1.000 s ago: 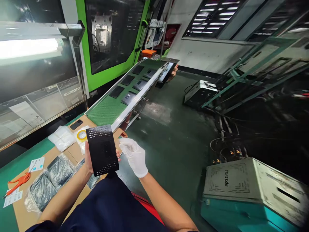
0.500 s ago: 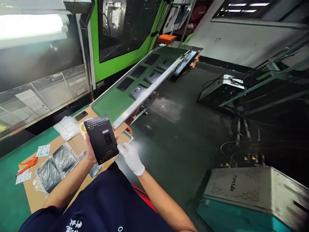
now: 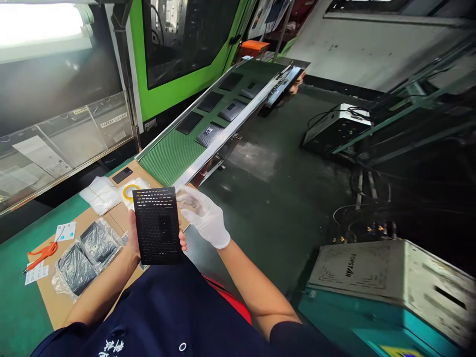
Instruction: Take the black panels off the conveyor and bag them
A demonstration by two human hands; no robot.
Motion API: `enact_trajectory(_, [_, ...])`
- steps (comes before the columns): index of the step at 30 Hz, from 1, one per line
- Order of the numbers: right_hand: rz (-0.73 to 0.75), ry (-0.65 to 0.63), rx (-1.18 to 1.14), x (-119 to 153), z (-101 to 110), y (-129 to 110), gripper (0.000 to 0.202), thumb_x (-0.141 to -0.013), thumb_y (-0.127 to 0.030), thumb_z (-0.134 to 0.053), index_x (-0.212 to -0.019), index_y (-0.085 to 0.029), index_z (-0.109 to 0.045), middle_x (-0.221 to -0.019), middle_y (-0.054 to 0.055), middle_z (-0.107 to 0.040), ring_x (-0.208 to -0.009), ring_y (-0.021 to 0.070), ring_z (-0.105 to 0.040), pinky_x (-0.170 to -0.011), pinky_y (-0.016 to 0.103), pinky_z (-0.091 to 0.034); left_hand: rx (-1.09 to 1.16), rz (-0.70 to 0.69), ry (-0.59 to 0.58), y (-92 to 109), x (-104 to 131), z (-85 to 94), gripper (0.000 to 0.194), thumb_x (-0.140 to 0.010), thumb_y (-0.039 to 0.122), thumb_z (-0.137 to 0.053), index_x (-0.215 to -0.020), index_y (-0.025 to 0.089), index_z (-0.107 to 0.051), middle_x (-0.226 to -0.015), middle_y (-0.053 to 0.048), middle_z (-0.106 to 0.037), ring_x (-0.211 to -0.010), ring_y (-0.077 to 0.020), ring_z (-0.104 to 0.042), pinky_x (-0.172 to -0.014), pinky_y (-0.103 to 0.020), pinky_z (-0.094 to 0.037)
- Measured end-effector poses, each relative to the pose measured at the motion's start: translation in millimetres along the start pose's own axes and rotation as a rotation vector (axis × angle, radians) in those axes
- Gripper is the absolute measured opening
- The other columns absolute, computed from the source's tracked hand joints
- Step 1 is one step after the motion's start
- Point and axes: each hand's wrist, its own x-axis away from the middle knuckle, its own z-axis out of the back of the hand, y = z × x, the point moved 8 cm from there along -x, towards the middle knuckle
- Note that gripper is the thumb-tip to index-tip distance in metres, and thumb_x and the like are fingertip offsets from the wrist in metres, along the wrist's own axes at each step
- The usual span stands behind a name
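My left hand [image 3: 134, 235], bare, grips a black plastic cover [image 3: 156, 243] from behind; the thumb lies along its left edge and fingertips show at its right. Rows of slots cross the cover's face, with light coming through the upper ones, and a darker recess sits right of the middle. Beside the cover's upper right corner is my right hand [image 3: 206, 215] in a white glove. Its fingers are bent but apart, with nothing visible between them; whether they touch the edge I cannot tell.
Several dark covers lie in two rows on a green conveyor belt [image 3: 163, 161]. Plastic-wrapped covers [image 3: 76, 267], orange cutters [image 3: 43, 253], clear bags [image 3: 100, 195], yellow tape [image 3: 131, 191] and a phone [image 3: 122, 174] are on the cardboard-topped table. A teal-based machine [image 3: 357, 277] stands at right.
The cover has turned more upright, its slotted face square to me. My gloved right hand has risen from its lower right side to the upper right corner, its fingers spreading.
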Motion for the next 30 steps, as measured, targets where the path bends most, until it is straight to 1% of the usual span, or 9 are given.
enact_trajectory(3, [0.018,-0.133,-0.037,-6,-14,-12,0.065,-0.084,-0.040,-0.081,-0.144,-0.025,-0.062,-0.116,0.007,-0.079,-0.103,0.0226,-0.074,-0.097,0.041,-0.061,0.047,0.017,-0.070,-6,1,-6.6,0.121,-0.066,0.104,-0.039,-0.128,0.004,-0.065,-0.112,-0.023,-0.073,-0.103,-0.0345,-0.068,-0.100,-0.051,-0.047])
enact_trajectory(8, [0.087,-0.259,-0.059,-3,-24,-21,0.058,-0.088,-0.033,-0.077,-0.144,-0.024,-0.062,-0.134,0.008,-0.073,-0.108,0.0220,-0.074,-0.099,0.041,-0.059,0.067,0.053,-0.077,-13,9,-3.8,0.122,-0.068,0.105,-0.033,-0.129,0.005,-0.068,-0.115,-0.025,-0.075,-0.105,-0.0367,-0.070,-0.097,-0.053,-0.050])
enact_trajectory(11, [0.104,-0.238,-0.046,-5,-21,-19,0.047,-0.082,-0.036,-0.083,-0.127,-0.023,-0.073,-0.141,0.010,-0.070,-0.111,0.0238,-0.074,-0.098,0.042,-0.061,0.063,0.088,-0.005,-19,13,3.8,0.124,-0.065,0.107,-0.028,-0.125,0.007,-0.072,-0.111,-0.025,-0.076,-0.101,-0.0372,-0.070,-0.094,-0.056,-0.051])
enact_trajectory(14, [0.109,-0.181,-0.052,-9,-17,-19,0.036,-0.077,-0.036,-0.086,-0.110,-0.023,-0.079,-0.130,0.009,-0.075,-0.111,0.0253,-0.075,-0.096,0.043,-0.063,0.058,0.103,0.051,-22,14,8.1,0.126,-0.064,0.108,-0.024,-0.122,0.008,-0.075,-0.108,-0.025,-0.076,-0.096,-0.0372,-0.069,-0.092,-0.057,-0.051])
enact_trajectory(17, [0.108,-0.121,-0.064,-12,-15,-22,0.024,-0.079,-0.036,-0.085,-0.099,-0.023,-0.082,-0.118,0.008,-0.080,-0.110,0.0260,-0.076,-0.098,0.045,-0.062,0.080,0.095,0.016,-25,12,4.6,0.123,-0.064,0.107,-0.031,-0.122,0.007,-0.074,-0.108,-0.025,-0.076,-0.095,-0.0364,-0.069,-0.091,-0.057,-0.052])
enact_trajectory(21, [0.009,-0.037,-0.038,-15,-12,-17,0.019,-0.080,-0.040,-0.084,-0.087,-0.022,-0.082,-0.105,0.007,-0.082,-0.103,0.0246,-0.077,-0.099,0.043,-0.061,0.127,0.103,-0.036,-28,11,-1.4,0.118,-0.067,0.104,-0.038,-0.123,0.005,-0.071,-0.110,-0.024,-0.075,-0.099,-0.0346,-0.070,-0.094,-0.052,-0.052])
enact_trajectory(23, [-0.034,-0.014,-0.037,-15,-11,-11,0.020,-0.082,-0.041,-0.082,-0.086,-0.022,-0.082,-0.103,0.007,-0.083,-0.101,0.0234,-0.077,-0.097,0.040,-0.062,0.136,0.097,-0.028,-28,12,-1.2,0.116,-0.069,0.102,-0.038,-0.123,0.005,-0.071,-0.110,-0.023,-0.075,-0.100,-0.0344,-0.070,-0.094,-0.051,-0.052])
enact_trajectory(25, [-0.040,-0.038,-0.072,-15,-12,-6,0.020,-0.082,-0.041,-0.082,-0.090,-0.023,-0.083,-0.105,0.007,-0.082,-0.102,0.0234,-0.077,-0.097,0.040,-0.062,0.145,0.097,-0.019,-27,13,0.4,0.114,-0.070,0.101,-0.039,-0.122,0.004,-0.070,-0.110,-0.023,-0.075,-0.100,-0.0351,-0.070,-0.094,-0.050,-0.051])
enact_trajectory(30, [-0.017,-0.231,-0.192,-17,-23,8,0.037,-0.073,-0.037,-0.091,-0.107,-0.026,-0.082,-0.120,0.007,-0.080,-0.114,0.0265,-0.074,-0.102,0.045,-0.061,0.177,0.084,0.037,-28,15,12.5,0.111,-0.074,0.098,-0.038,-0.121,0.003,-0.071,-0.109,-0.025,-0.075,-0.098,-0.0356,-0.071,-0.093,-0.051,-0.051])
